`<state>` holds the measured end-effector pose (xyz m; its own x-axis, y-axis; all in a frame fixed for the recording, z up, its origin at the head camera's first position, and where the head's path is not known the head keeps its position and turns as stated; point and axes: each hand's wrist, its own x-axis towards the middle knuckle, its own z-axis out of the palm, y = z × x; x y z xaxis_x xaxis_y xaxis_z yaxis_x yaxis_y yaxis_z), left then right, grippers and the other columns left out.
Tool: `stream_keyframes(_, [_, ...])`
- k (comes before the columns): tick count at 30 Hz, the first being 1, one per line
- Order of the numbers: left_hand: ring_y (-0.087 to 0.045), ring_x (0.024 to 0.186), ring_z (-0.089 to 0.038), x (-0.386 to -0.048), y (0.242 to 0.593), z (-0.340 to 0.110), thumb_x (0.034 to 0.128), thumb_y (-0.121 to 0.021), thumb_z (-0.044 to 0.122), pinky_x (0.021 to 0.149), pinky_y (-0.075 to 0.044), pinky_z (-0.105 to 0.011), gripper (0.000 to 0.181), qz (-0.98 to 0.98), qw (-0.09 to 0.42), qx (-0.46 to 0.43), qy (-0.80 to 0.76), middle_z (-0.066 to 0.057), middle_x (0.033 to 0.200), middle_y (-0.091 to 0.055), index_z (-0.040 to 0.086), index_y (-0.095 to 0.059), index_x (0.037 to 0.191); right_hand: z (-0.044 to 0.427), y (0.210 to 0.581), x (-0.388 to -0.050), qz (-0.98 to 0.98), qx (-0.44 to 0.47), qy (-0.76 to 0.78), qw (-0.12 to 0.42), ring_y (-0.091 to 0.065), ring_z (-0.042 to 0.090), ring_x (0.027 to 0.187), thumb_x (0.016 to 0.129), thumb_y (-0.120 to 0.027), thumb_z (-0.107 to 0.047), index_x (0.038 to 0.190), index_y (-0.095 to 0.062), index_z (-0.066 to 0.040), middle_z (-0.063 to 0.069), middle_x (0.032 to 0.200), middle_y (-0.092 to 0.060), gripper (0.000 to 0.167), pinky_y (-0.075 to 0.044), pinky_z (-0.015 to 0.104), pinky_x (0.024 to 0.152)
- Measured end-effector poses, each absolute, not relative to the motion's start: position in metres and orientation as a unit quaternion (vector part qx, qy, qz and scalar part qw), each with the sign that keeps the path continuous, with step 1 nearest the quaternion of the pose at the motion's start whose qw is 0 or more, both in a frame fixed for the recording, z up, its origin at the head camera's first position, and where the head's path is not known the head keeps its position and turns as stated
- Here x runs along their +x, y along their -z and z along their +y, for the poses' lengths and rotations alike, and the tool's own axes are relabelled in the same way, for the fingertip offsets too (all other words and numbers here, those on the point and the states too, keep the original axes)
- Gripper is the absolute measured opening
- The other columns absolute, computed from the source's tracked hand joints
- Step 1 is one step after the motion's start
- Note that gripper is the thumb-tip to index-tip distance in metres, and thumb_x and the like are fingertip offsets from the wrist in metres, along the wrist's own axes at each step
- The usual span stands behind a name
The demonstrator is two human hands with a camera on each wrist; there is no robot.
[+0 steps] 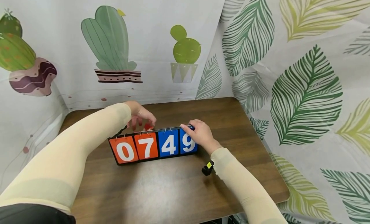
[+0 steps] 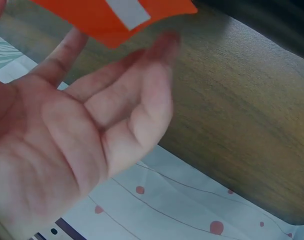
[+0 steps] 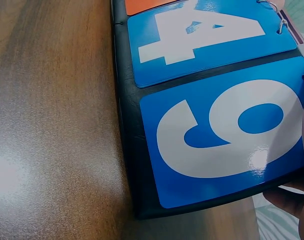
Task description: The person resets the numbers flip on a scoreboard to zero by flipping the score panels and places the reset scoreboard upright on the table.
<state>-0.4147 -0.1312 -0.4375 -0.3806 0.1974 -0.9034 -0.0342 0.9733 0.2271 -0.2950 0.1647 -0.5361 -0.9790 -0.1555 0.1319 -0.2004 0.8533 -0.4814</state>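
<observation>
A flip scoreboard (image 1: 152, 158) stands tilted on the table, its orange cards reading 0 and 7 and its blue cards 4 and 9. My right hand (image 1: 201, 134) grips its top right corner, thumb in front over the top of the blue 9 card (image 3: 227, 192). Behind the board's top edge, my left hand (image 1: 141, 116) holds a raised orange number card (image 2: 92, 20) with bent fingers. The left wrist view shows the card's curved edge above the palm; most of the thumb lies outside that frame.
The brown wooden table (image 1: 150, 192) has rounded corners. A cloth printed with cacti (image 1: 111, 41) hangs behind it, and a leaf-print cloth (image 1: 306, 95) hangs on the right. A small black device (image 1: 207, 168) is at the right wrist.
</observation>
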Motion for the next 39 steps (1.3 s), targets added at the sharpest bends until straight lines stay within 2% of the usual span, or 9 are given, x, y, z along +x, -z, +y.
stream_keyframes(3, [-0.057,0.134,-0.04,-0.416,0.435,-0.135,0.0843,-0.061,0.073,0.091,-0.057,-0.049,0.089,0.846,0.522,0.077,-0.078,-0.024,0.163,-0.036,0.022,-0.045,0.155,0.163,0.535,-0.296,-0.961,0.092,-0.256,0.044,-0.065,0.02,0.096,0.098,-0.045,-0.073,0.103,-0.07,-0.02,0.002,0.107,-0.07,0.059,-0.06,0.043,0.086])
stream_keyframes(6, [-0.05,0.139,-0.043,-0.419,0.433,-0.14,0.0915,-0.055,0.072,0.092,-0.056,-0.05,0.085,0.859,0.498,0.102,-0.068,-0.023,0.162,-0.039,0.018,-0.043,0.157,0.162,0.533,-0.296,-0.961,0.092,-0.257,0.044,-0.065,0.021,0.097,0.098,-0.045,-0.072,0.104,-0.07,-0.02,0.003,0.108,-0.071,0.058,-0.06,0.043,0.088])
stream_keyframes(11, [-0.056,0.133,-0.039,-0.425,0.427,-0.15,0.0959,-0.051,0.071,0.099,-0.052,-0.053,0.091,0.863,0.483,0.128,-0.078,-0.022,0.147,-0.056,0.008,-0.033,0.159,0.161,0.531,-0.296,-0.961,0.093,-0.258,0.043,-0.066,0.021,0.097,0.098,-0.046,-0.071,0.105,-0.071,-0.019,0.003,0.109,-0.071,0.058,-0.06,0.043,0.088])
stream_keyframes(15, [-0.057,0.129,-0.035,-0.431,0.42,-0.161,0.0931,-0.059,0.07,0.106,-0.049,-0.054,0.095,0.863,0.48,0.104,-0.117,-0.019,0.142,-0.058,0.004,-0.031,0.156,0.16,0.529,-0.296,-0.96,0.096,-0.261,0.046,-0.065,0.02,0.097,0.098,-0.046,-0.071,0.103,-0.07,-0.02,0.002,0.108,-0.071,0.057,-0.061,0.042,0.087])
stream_keyframes(18, [-0.059,0.123,-0.033,-0.434,0.418,-0.17,0.0956,-0.066,0.056,0.103,-0.052,-0.05,0.075,0.869,0.46,0.091,-0.157,-0.017,0.134,-0.061,0.004,-0.044,0.144,0.16,0.529,-0.297,-0.959,0.098,-0.261,0.047,-0.066,0.02,0.098,0.098,-0.046,-0.071,0.103,-0.07,-0.019,0.003,0.109,-0.071,0.057,-0.06,0.043,0.089])
stream_keyframes(22, [-0.065,0.098,-0.021,-0.437,0.415,-0.176,0.0991,-0.068,0.041,0.089,-0.057,-0.043,0.04,0.883,0.42,0.107,-0.182,-0.006,0.106,-0.07,0.006,-0.057,0.115,0.161,0.53,-0.297,-0.958,0.1,-0.264,0.051,-0.066,0.02,0.097,0.098,-0.045,-0.072,0.103,-0.071,-0.019,0.003,0.108,-0.071,0.059,-0.06,0.043,0.088])
stream_keyframes(24, [-0.064,0.089,-0.017,-0.438,0.412,-0.176,0.0993,-0.068,0.039,0.085,-0.058,-0.041,0.035,0.887,0.407,0.115,-0.186,-0.003,0.097,-0.07,0.007,-0.057,0.11,0.161,0.531,-0.297,-0.958,0.1,-0.265,0.054,-0.065,0.02,0.095,0.098,-0.045,-0.072,0.102,-0.07,-0.02,0.002,0.106,-0.071,0.059,-0.061,0.042,0.086])
stream_keyframes(32, [-0.066,0.081,-0.016,-0.438,0.403,-0.173,0.1016,-0.066,0.032,0.078,-0.059,-0.038,0.028,0.888,0.398,0.124,-0.194,-0.005,0.094,-0.071,0.005,-0.06,0.106,0.162,0.532,-0.296,-0.959,0.098,-0.261,0.046,-0.066,0.021,0.097,0.098,-0.044,-0.073,0.105,-0.071,-0.019,0.003,0.109,-0.071,0.061,-0.06,0.042,0.087])
stream_keyframes(39, [-0.067,0.089,-0.018,-0.43,0.381,-0.164,0.1073,-0.054,0.03,0.082,-0.062,-0.043,0.025,0.887,0.394,0.155,-0.185,-0.007,0.106,-0.063,0.006,-0.057,0.112,0.165,0.535,-0.294,-0.958,0.105,-0.262,0.056,-0.064,0.02,0.091,0.099,-0.046,-0.071,0.102,-0.071,-0.018,0.002,0.1,-0.07,0.059,-0.059,0.041,0.082])
